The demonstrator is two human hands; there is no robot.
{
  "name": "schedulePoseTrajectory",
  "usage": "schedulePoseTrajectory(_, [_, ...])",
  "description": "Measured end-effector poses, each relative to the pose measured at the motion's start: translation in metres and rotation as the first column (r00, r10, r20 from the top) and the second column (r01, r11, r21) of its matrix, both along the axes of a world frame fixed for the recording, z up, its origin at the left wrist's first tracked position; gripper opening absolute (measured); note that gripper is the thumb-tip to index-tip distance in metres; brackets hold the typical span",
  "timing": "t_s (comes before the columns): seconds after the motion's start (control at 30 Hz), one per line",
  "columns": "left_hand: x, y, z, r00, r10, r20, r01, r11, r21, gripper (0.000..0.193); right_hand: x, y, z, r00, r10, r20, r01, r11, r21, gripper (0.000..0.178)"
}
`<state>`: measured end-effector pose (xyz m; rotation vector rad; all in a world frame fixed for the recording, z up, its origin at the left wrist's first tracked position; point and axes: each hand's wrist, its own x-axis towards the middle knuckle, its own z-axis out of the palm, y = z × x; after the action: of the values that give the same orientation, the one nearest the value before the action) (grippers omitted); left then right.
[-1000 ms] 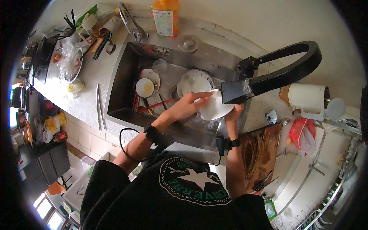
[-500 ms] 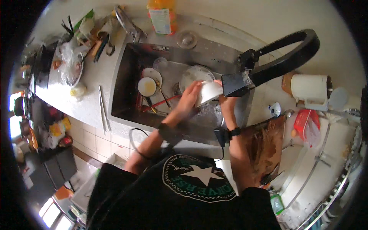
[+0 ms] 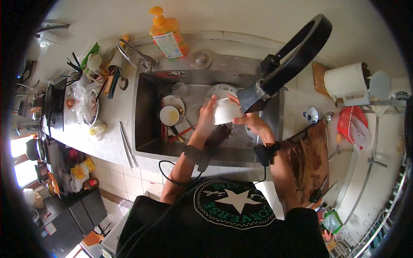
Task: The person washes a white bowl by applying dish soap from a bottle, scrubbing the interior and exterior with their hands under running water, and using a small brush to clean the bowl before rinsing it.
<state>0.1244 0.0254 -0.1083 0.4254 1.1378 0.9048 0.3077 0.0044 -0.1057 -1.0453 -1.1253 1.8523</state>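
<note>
Over the sink (image 3: 189,158), a white bowl (image 3: 226,112) is held between both hands, close under the black faucet (image 3: 254,98). My left hand (image 3: 206,115) is closed along its left side. On the right, my right hand (image 3: 253,122) grips it with fingers at the far edge and near side; the faucet head hides part of this hand. Behind the bowl, a large round dish (image 3: 220,90) lies in the sink. At the sink's left are a bowl with yellowish residue (image 3: 169,115), a pale plate (image 3: 177,103) and a clear cup (image 3: 180,90).
An orange pump bottle (image 3: 167,38) stands behind the sink. Chopsticks (image 3: 126,144) lie on the left counter. To the right are a stained cutting board (image 3: 307,157), a white jug (image 3: 346,84), a blue-white spoon (image 3: 310,115) and a red basket (image 3: 349,122).
The bowl has been turned in my hands, from a slant to more level. My right hand has come round to its near side. The whole view has shifted.
</note>
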Motion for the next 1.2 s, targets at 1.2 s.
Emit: schedulePoseTrajectory(1.2, [-0.029,-0.015,-0.051,0.579,-0.795,0.182,0.789,0.603,0.122,0.030,0.001,-0.022,0.000,0.831,-0.456,0.318,0.475,0.880,0.022,0.053])
